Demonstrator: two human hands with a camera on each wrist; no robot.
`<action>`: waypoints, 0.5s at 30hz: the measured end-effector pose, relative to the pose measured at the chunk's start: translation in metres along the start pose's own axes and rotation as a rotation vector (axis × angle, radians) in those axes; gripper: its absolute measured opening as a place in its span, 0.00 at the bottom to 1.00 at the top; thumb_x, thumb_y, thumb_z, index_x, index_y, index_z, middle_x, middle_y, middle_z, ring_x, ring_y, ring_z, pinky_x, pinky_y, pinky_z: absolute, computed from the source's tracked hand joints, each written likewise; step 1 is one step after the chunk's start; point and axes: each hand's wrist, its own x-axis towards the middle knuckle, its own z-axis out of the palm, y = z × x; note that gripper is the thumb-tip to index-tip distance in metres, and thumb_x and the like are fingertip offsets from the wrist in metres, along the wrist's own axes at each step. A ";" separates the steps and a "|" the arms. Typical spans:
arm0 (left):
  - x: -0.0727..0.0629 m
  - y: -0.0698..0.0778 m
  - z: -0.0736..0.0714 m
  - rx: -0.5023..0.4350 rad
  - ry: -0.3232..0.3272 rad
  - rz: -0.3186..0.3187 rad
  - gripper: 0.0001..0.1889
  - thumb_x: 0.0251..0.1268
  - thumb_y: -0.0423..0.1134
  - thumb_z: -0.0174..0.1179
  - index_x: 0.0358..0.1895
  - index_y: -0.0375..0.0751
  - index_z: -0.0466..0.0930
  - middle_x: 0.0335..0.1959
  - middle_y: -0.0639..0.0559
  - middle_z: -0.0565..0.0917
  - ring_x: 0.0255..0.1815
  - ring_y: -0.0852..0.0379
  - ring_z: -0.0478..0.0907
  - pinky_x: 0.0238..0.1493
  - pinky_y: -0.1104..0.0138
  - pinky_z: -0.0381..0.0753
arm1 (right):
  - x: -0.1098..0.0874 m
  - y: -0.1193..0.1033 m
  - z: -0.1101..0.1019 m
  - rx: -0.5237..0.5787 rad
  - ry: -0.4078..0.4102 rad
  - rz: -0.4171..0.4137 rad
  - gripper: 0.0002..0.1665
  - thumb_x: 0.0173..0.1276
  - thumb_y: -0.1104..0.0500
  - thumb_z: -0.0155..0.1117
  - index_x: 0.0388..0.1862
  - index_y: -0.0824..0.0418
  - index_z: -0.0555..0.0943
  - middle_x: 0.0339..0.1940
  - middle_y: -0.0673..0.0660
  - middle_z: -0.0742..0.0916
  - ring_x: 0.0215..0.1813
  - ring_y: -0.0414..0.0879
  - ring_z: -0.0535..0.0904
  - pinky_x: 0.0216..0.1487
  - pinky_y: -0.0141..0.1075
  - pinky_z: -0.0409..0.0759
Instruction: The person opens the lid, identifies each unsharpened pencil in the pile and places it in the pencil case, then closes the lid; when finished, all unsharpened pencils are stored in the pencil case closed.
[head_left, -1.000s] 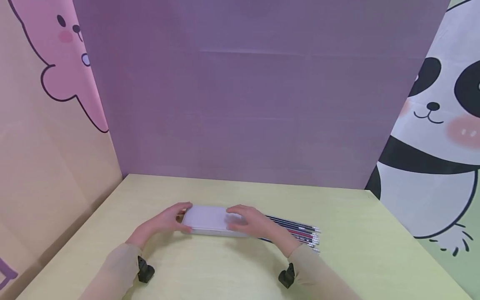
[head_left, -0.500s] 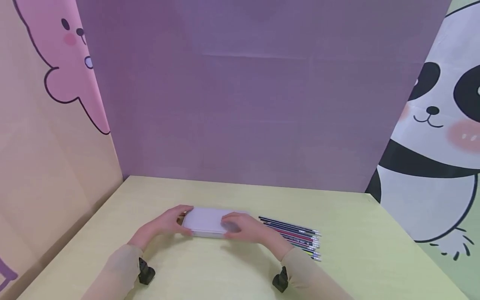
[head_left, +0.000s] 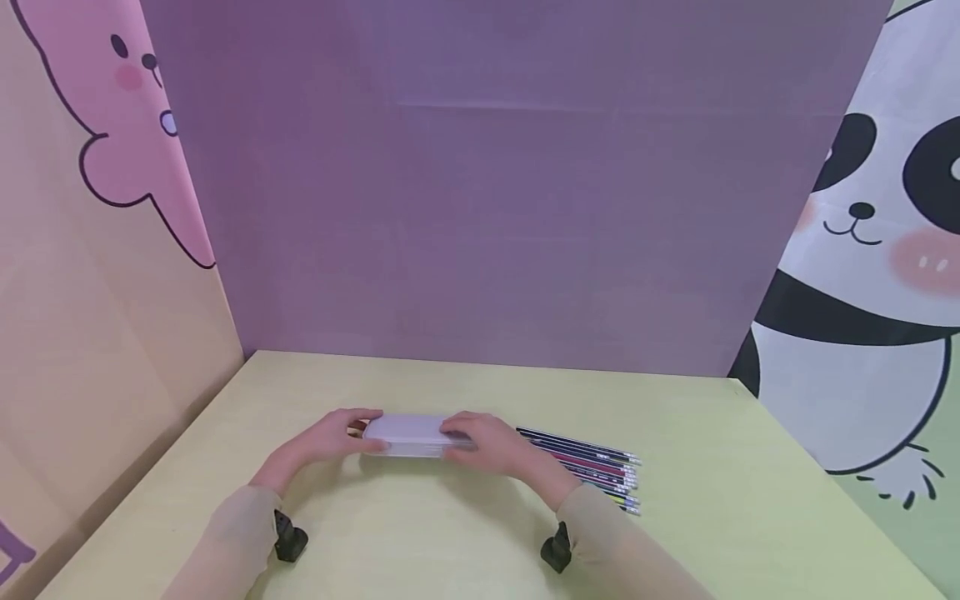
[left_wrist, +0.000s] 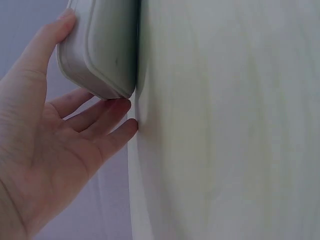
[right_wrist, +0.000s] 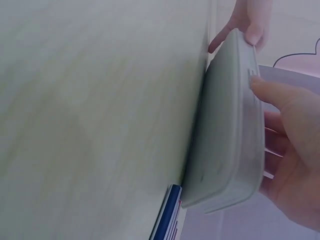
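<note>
Head view: a white pencil case (head_left: 411, 432) spans the gap between two hands above the middle of the tabletop (head_left: 420, 533). The left hand (head_left: 330, 439) grasps its left end, thumb on the near side; the right hand (head_left: 495, 446) grasps it toward the right end. Right wrist view: the right thumb lies beside a small latch (right_wrist: 251, 73), and the underside shows, the near side raised; whether the far edge touches the tabletop cannot be told. Pencils (head_left: 600, 462), mostly dark-barrelled, lie side by side to the case's right. Behind stands a purple backdrop (head_left: 487, 183).
</note>
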 end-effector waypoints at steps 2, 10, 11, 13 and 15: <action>0.001 -0.001 -0.001 0.013 0.005 0.003 0.37 0.55 0.53 0.65 0.64 0.34 0.68 0.57 0.41 0.77 0.56 0.46 0.75 0.56 0.55 0.75 | 0.002 0.000 0.001 -0.017 0.029 -0.011 0.21 0.67 0.50 0.59 0.55 0.60 0.79 0.55 0.54 0.83 0.57 0.48 0.78 0.60 0.40 0.75; 0.006 -0.009 0.000 -0.021 0.016 -0.023 0.35 0.60 0.54 0.61 0.64 0.34 0.68 0.59 0.40 0.75 0.57 0.47 0.75 0.57 0.55 0.73 | 0.007 -0.001 0.004 -0.086 0.113 -0.012 0.19 0.65 0.48 0.62 0.49 0.57 0.82 0.46 0.51 0.86 0.47 0.44 0.82 0.51 0.38 0.79; 0.006 -0.010 0.000 -0.023 0.016 -0.026 0.35 0.61 0.54 0.60 0.64 0.33 0.67 0.59 0.40 0.75 0.57 0.47 0.75 0.57 0.55 0.74 | 0.008 -0.001 0.004 -0.100 0.117 -0.009 0.19 0.65 0.47 0.62 0.49 0.57 0.82 0.46 0.51 0.87 0.47 0.43 0.82 0.50 0.37 0.80; 0.007 -0.012 0.001 -0.024 0.014 -0.032 0.35 0.61 0.54 0.60 0.65 0.33 0.67 0.59 0.40 0.75 0.57 0.47 0.74 0.57 0.55 0.73 | 0.009 -0.001 0.004 -0.121 0.128 -0.012 0.19 0.65 0.47 0.62 0.48 0.56 0.83 0.45 0.50 0.87 0.46 0.43 0.83 0.48 0.36 0.80; 0.008 -0.013 0.000 -0.024 0.013 -0.031 0.35 0.61 0.54 0.60 0.65 0.33 0.67 0.59 0.39 0.75 0.57 0.47 0.74 0.58 0.55 0.73 | 0.010 -0.002 0.004 -0.144 0.138 -0.025 0.19 0.64 0.46 0.62 0.48 0.56 0.83 0.44 0.50 0.87 0.45 0.43 0.83 0.46 0.36 0.81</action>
